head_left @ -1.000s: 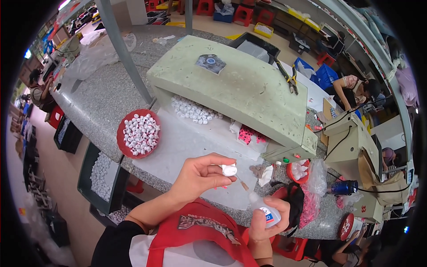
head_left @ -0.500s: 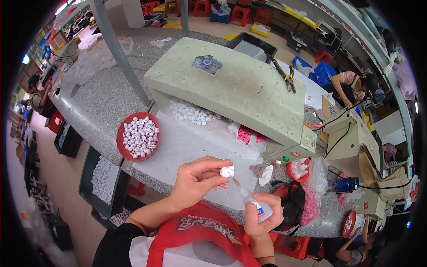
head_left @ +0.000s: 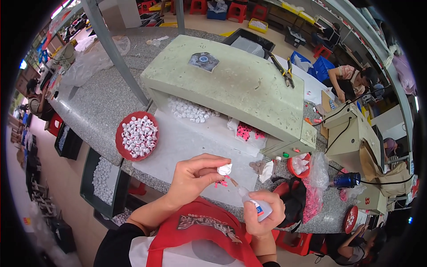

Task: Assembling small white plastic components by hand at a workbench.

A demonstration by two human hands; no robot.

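My left hand (head_left: 192, 177) pinches a small white round piece (head_left: 224, 169) between thumb and fingertips, above the white paper on the bench. My right hand (head_left: 265, 214) grips a translucent squeeze bottle (head_left: 259, 206) with a narrow brownish nozzle. Its tip points up and left, just below the white piece; whether they touch I cannot tell. Small pink pieces (head_left: 219, 183) lie on the paper behind my left fingertips. To the left stands a red bowl (head_left: 117, 141) full of similar white pieces with dark and pink marks.
A pale green metal housing (head_left: 222, 75) spans the bench, with white pieces (head_left: 191, 111) and pink pieces (head_left: 249, 132) beneath it. Pliers (head_left: 284, 72) lie on top. To the right are a small red bowl (head_left: 294, 171), a black bag (head_left: 294, 200) and a blue bottle (head_left: 347, 180). Other people work nearby.
The white piece has turned slightly in my left fingers and shifted a little left. The bottle has moved slightly left, and a pink bit now shows near its nozzle tip.
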